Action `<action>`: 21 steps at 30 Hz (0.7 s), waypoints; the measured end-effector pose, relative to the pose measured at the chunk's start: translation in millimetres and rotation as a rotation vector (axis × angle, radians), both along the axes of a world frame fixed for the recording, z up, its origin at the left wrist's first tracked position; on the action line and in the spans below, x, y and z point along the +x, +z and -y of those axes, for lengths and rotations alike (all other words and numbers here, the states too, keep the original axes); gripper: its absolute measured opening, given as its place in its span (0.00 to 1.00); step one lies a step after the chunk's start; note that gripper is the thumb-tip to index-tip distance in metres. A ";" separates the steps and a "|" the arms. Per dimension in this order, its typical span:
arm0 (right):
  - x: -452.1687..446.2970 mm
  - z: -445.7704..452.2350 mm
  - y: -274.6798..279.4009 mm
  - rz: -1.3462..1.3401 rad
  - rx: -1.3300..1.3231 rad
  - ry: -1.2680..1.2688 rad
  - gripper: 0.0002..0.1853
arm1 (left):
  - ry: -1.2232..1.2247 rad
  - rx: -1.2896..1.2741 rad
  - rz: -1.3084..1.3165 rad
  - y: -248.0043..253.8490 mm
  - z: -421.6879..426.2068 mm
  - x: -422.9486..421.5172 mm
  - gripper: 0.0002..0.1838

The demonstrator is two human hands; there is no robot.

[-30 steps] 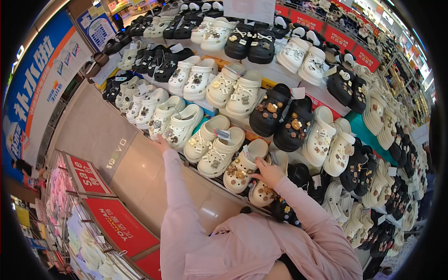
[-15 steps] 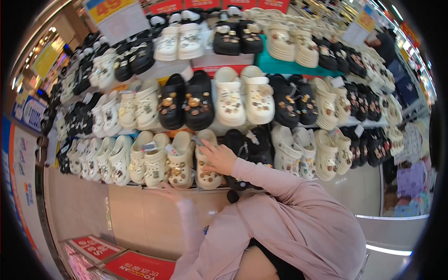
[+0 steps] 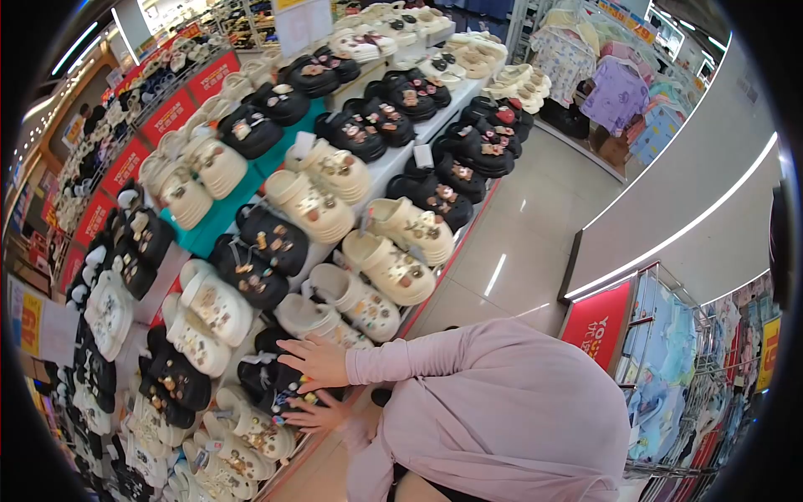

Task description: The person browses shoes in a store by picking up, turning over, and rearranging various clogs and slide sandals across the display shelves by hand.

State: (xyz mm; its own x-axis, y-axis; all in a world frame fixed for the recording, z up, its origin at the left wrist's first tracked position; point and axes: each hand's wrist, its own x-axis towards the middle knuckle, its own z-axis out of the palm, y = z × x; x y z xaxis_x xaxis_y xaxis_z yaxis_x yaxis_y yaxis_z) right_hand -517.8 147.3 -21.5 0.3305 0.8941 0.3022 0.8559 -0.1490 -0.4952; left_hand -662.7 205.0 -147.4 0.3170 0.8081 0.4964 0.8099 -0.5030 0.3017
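A pair of black clogs with colourful charms sits in the front row of the shoe display. My right hand lies over the upper clog, its fingers spread and pointing left. Just below it, my left hand reaches the toe end of the pair, fingers apart near the charms. Both hands look open, and they cover part of the clogs. Cream clogs with charms stand on one side of the pair, white clogs on the other.
Tiered rows hold more clogs, including cream ones and black ones. A price sign stands at the left. Clothes racks and a red sign are on the right, beside the tiled floor.
My view has turned to the right along the display. The right hand has left a cream clog for the black pair. My left hand has come up beside it from the shelf edge.
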 end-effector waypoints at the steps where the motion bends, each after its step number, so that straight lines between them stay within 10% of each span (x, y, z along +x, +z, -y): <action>1: 9.5 17.6 -2.1 -0.015 0.005 -0.001 0.39 | 0.077 -0.029 -0.016 1.3 -0.3 8.2 0.40; 14: 137.1 246.6 2.9 -0.156 -0.007 -0.113 0.37 | 0.589 0.136 0.163 -57.0 31.8 91.0 0.40; 21: 164.0 271.2 -33.2 0.051 0.030 -0.302 0.37 | 0.343 0.073 0.197 -12.0 66.3 107.4 0.39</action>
State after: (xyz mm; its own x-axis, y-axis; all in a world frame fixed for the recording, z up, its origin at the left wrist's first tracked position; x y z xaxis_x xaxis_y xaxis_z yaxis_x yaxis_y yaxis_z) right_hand -353.8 -123.9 -54.7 0.5640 0.7479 0.3499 0.7988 -0.3867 -0.4609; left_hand -555.3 138.8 -159.4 -0.0723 0.8107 0.5810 0.8647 -0.2394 0.4416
